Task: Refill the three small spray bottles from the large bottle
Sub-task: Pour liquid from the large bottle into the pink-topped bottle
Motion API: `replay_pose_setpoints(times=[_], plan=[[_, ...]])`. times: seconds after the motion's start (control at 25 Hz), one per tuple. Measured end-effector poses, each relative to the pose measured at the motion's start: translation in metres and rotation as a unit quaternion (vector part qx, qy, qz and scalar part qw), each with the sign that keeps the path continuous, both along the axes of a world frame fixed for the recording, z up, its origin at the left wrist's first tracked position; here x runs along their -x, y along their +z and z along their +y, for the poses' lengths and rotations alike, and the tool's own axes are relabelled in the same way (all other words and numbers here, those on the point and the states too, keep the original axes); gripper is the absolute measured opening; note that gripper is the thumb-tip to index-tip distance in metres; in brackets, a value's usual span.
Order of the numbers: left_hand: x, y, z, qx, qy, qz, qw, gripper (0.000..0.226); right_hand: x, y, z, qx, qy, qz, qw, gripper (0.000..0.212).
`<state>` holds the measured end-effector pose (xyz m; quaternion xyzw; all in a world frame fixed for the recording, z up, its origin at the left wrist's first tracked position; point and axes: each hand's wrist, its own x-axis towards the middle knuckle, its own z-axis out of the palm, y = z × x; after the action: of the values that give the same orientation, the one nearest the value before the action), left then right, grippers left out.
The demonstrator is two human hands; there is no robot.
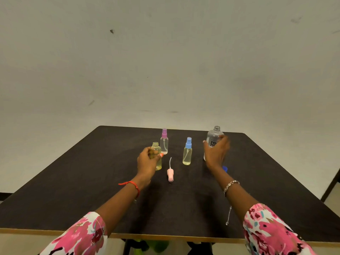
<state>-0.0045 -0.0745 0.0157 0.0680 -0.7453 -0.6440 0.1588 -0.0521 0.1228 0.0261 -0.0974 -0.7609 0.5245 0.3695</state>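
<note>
My left hand (147,161) grips a small uncapped bottle (156,155) of yellowish liquid that stands on the black table (92,181). Its pink spray cap (170,174), with the tube attached, lies on the table just to the right. Behind stands a small bottle with a purple spray cap (164,141), and to the right a small bottle with a blue spray cap (187,151) holding yellowish liquid. My right hand (216,153) wraps the large clear bottle (214,137), which is upright and uncapped. A blue cap (225,168) peeks out behind my right wrist.
A thin silver chain (228,215) lies on the table near my right forearm. A plain wall stands behind the table's far edge. The table's front edge runs under my sleeves, and a dark table leg shows at the far right.
</note>
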Motion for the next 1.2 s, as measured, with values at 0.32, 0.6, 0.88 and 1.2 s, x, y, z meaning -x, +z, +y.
replay_pose_setpoints(times=[0.32, 0.6, 0.88, 1.2], plan=[[0.006, 0.009, 0.005, -0.026, -0.033, 0.021, 0.999, 0.042, 0.054, 0.003, 0.045, 0.094, 0.090, -0.157, 0.979, 0.084], [0.006, 0.014, 0.004, -0.026, -0.050, 0.029, 0.998, 0.051, 0.040, 0.028, 0.042, 0.060, 0.082, -0.032, 0.994, 0.073], [-0.004, 0.036, 0.008, -0.048, -0.049, 0.052, 0.996, 0.053, 0.004, 0.088, 0.009, -0.186, 0.137, 0.075, 0.970, 0.073], [-0.021, 0.064, 0.007, -0.072, -0.074, 0.084, 0.991, 0.053, -0.028, 0.112, -0.017, -0.323, 0.170, 0.109, 0.925, 0.070]])
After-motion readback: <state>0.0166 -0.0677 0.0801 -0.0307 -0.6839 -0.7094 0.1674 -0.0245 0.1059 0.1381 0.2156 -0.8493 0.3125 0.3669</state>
